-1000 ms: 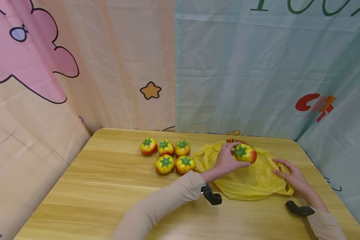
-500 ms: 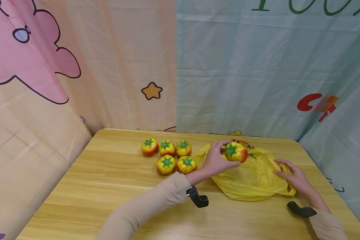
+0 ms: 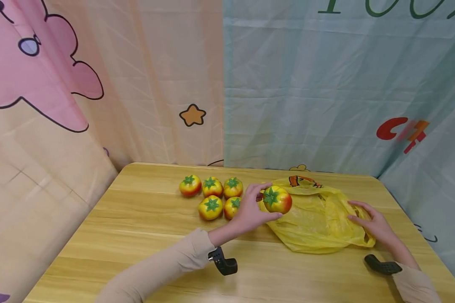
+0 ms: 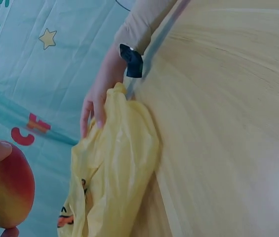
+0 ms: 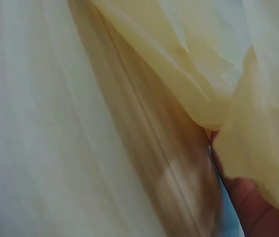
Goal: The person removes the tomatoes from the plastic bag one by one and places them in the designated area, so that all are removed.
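Note:
My left hand [image 3: 250,208] grips a yellow-red tomato [image 3: 278,200] with a green star-shaped leaf top, fingers over its far side and thumb along its near side. It is held above the left part of a crumpled yellow plastic bag [image 3: 318,227]. In the left wrist view, the tomato [image 4: 11,187] shows its smooth red side under my thumb. At the bag's right end, my right hand [image 3: 377,225] holds the edge between fingers and thumb. The right wrist view shows the bag [image 5: 248,138] covering much of that hand [image 5: 250,205].
Several similar tomatoes [image 3: 211,207] stand grouped in two rows left of the bag, one partly hidden behind my left hand. The wooden table [image 3: 136,235] ends at the back before a printed curtain [image 3: 307,84]. Each wrist carries a black band [image 3: 224,264].
My left hand has moved left with the tomato, from over the middle of the bag to its left side. The right hand stays at the bag's edge.

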Available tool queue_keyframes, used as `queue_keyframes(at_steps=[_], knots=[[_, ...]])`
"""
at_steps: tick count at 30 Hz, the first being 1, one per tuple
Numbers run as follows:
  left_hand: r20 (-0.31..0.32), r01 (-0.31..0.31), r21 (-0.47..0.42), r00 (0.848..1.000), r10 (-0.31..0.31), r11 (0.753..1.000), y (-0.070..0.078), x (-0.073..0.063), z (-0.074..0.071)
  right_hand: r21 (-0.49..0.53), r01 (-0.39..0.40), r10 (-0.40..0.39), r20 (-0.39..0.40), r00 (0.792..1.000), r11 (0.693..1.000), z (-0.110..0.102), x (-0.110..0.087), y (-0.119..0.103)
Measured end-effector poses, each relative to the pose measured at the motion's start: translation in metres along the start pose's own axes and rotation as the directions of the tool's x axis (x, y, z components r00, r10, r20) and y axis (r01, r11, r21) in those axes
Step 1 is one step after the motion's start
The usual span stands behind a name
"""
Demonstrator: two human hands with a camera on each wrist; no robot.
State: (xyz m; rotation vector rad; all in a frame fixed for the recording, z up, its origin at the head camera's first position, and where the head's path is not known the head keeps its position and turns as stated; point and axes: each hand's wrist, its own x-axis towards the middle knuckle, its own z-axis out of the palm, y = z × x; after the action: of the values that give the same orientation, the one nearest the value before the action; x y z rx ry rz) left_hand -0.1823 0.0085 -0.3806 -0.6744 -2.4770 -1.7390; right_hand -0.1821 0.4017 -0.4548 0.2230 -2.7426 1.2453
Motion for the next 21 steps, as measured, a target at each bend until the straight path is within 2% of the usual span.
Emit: queue_keyframes(at_steps=[12,21], knots=[[-0.107,-0.021,0.029,0.994,0.024,0.999,-0.017,-0.025,-0.043,0.027,0.025,-0.024,-0.01,1.0,0.999,0.002,0.0,0.002],[-0.206,-0.038,0.059,0.977,0.049,0.998,-0.021,-0.038,-0.068,0.016,0.028,-0.028,-0.02,0.999,0.999,0.001,-0.001,0.002]])
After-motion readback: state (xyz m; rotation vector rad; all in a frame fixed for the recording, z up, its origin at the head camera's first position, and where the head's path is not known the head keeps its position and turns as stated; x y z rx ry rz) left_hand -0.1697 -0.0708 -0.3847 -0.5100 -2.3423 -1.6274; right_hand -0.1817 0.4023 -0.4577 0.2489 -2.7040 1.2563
